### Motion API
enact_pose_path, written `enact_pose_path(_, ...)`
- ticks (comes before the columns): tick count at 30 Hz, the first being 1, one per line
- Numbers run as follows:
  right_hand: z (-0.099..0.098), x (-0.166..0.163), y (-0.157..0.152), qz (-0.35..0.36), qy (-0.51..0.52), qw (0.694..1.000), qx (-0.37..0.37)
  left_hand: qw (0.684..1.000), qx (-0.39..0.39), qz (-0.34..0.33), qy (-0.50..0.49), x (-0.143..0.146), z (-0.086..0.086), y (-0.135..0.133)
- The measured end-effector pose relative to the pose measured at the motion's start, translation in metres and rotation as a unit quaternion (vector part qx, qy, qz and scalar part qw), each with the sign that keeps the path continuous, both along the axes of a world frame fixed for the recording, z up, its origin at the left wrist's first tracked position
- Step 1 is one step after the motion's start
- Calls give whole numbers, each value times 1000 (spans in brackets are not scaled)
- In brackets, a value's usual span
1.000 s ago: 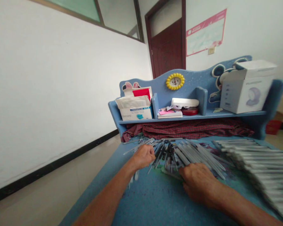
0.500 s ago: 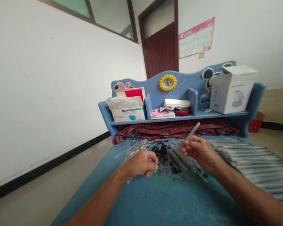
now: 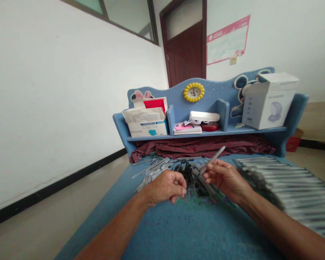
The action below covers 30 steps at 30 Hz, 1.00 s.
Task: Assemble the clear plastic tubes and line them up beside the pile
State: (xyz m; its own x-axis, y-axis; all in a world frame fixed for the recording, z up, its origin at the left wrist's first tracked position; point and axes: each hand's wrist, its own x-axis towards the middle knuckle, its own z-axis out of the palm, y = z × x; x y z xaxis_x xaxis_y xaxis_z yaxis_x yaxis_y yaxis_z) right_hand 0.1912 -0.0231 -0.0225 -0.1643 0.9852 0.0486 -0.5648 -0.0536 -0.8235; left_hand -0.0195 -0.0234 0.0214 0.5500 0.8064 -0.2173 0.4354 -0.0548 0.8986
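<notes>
Between the thumb and fingers of my right hand (image 3: 229,179) is a slim, pale, see-through pen (image 3: 217,155), tilted with its upper end pointing up and right. My left hand (image 3: 165,186) is closed in a pinch just left of it; whatever its fingertips may hold is too small to make out. Behind and between both hands spreads a loose heap of clear pen barrels (image 3: 154,169) and black pen parts (image 3: 188,172). To the right of my right hand, many similar pens (image 3: 295,189) lie side by side in a long row, blurred.
The blue desk (image 3: 162,234) carries a raised shelf (image 3: 233,133) at its back. On that stand a mask box (image 3: 148,129), papers, a red round tin (image 3: 209,127) and a white carton (image 3: 271,104). Under the shelf lies a checked cloth (image 3: 195,148).
My right hand has come slightly left and lower with the pen. My left hand has shifted a little right, so the two hands are closer together. The view has tilted slightly.
</notes>
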Motion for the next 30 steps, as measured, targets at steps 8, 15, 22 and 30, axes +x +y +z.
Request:
enact_pose_path(8, -5, -23, -17, 94, -40, 995, 3, 989, -77, 25, -124, 4, -7, -1)
enact_pose_path(15, -9, -27, -19, 121, -42, 992, -10, 966, -153, 38, -206, 11, -15, -1)
enact_pose_path(22, -7, -29, -23, 134, -90, 987, -2, 963, -197, 28, -183, 12, -15, -2)
enact_pose_path(30, -3, -9, -20, -203, -595, 715, 305, 967, -197, 43, -157, 4, -11, 3)
